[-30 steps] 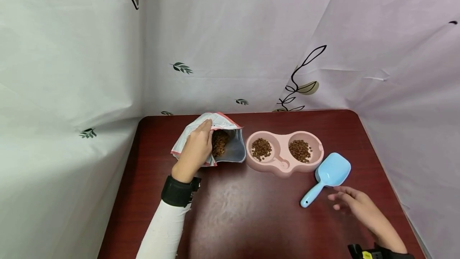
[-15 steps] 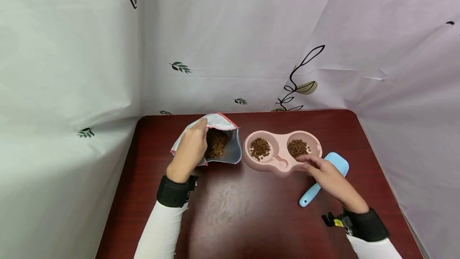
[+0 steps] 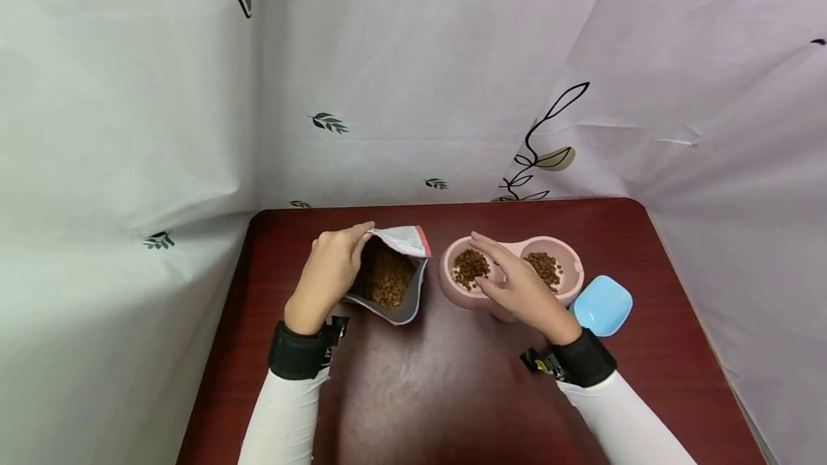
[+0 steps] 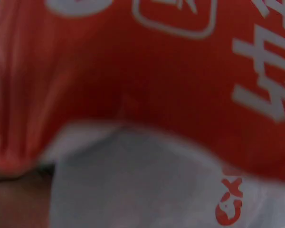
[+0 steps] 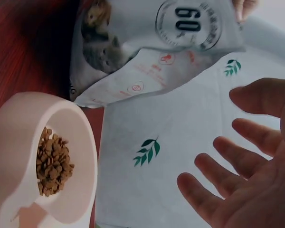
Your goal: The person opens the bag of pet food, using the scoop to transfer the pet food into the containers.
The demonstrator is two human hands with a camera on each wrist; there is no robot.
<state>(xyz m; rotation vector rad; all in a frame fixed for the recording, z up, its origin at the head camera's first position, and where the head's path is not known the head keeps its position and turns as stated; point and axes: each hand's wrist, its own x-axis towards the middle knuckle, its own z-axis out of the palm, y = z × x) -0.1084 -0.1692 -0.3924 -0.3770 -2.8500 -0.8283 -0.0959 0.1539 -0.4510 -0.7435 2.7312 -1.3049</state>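
Observation:
My left hand (image 3: 326, 268) pinches the top edge of a pet food bag (image 3: 405, 239), whose mouth gapes with brown kibble (image 3: 389, 284) inside. Cat pictures show on the bag's front (image 5: 102, 52) in the right wrist view. In the left wrist view, the bag's red and white printed side (image 4: 147, 85) fills nearly everything, blurred. My right hand (image 3: 520, 289) hovers over the pink double bowl (image 3: 461, 298), fingers spread and holding nothing. Kibble lies in both of its hollows; the hand partly covers them in the head view. The right wrist view shows these fingers (image 5: 223, 175) apart from the bag.
A light blue scoop (image 3: 604, 306) lies on the dark red table (image 3: 413, 393) at the bowl's right, its handle hidden behind my right forearm. White cloth (image 3: 413, 77) with leaf prints hangs behind the table and along both sides.
My right hand has moved left from beside the scoop to over the bowl. My left hand has shifted slightly left, tipping the bag more upright so its mouth faces up more.

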